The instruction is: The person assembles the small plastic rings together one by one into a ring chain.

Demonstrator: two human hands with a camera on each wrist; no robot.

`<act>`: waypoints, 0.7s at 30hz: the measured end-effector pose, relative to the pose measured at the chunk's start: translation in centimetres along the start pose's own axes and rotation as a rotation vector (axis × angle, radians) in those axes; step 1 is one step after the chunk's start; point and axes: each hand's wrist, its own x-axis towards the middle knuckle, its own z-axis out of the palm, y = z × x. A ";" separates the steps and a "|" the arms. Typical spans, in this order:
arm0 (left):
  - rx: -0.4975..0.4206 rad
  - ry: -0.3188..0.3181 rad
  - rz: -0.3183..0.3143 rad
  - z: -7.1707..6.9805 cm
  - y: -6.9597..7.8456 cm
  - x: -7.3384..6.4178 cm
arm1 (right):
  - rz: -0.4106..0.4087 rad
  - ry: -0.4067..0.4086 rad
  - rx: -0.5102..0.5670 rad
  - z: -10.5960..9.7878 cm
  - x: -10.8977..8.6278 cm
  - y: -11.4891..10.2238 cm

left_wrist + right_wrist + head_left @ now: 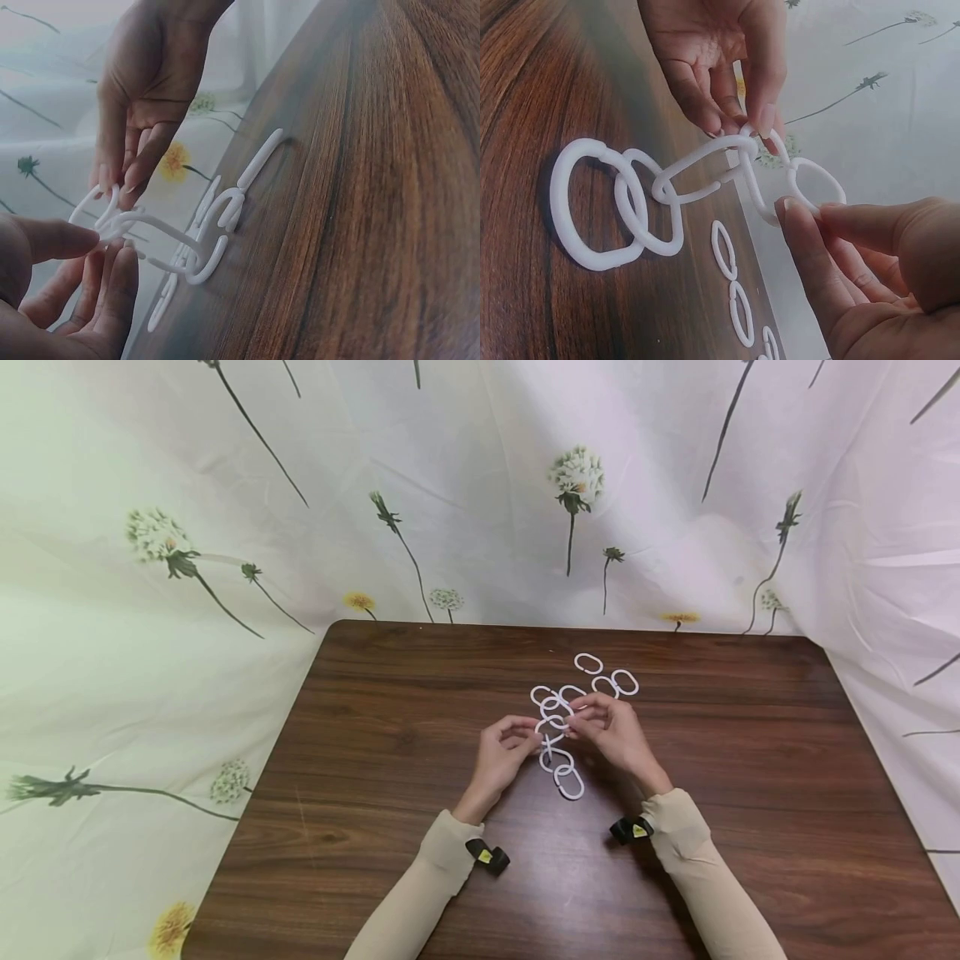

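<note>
White plastic oval rings, each with a small gap, are linked into a short chain (557,191). My left hand (501,756) pinches one link of it between thumb and fingertips. Facing it, my right hand (617,731) holds another white ring (821,166) by its edge, between thumb and forefinger. This ring meets the held end of the chain, close by the left fingertips. From the left hand the chain hangs down to the tabletop, where its lower links rest toward the near side. I cannot tell whether the right hand's ring is hooked through the left hand's link.
More white rings (587,654) lie on the dark wooden table (390,727) just beyond the hands, some overlapping. A white cloth (480,552) printed with dandelions hangs behind the table and along its sides. Black straps (487,856) sit on both wrists.
</note>
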 end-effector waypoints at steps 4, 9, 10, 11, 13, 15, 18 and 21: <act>-0.004 0.002 0.007 0.2 0.1 0.0 | -0.010 0.016 -0.027 0.1 -0.1 -0.1; -0.002 0.002 0.007 0.4 0.1 0.0 | -0.032 0.030 -0.039 0.1 -0.1 -0.2; -0.001 0.001 0.007 0.4 0.1 0.0 | -0.036 0.034 -0.039 0.2 -0.1 -0.2; 0.002 -0.001 0.006 0.4 0.1 0.0 | -0.039 0.036 -0.040 0.2 -0.1 -0.2; 0.002 -0.004 0.005 0.5 0.0 0.0 | -0.048 0.040 -0.060 0.3 -0.2 -0.1; 0.004 -0.007 0.007 0.6 0.0 -0.1 | -0.054 0.038 -0.082 0.4 -0.2 0.1; 0.012 -0.011 0.010 0.7 -0.1 0.0 | -0.058 0.039 -0.106 0.6 -0.4 0.2; 0.022 -0.012 0.009 0.9 -0.2 0.1 | -0.060 0.044 -0.105 0.6 -0.4 0.4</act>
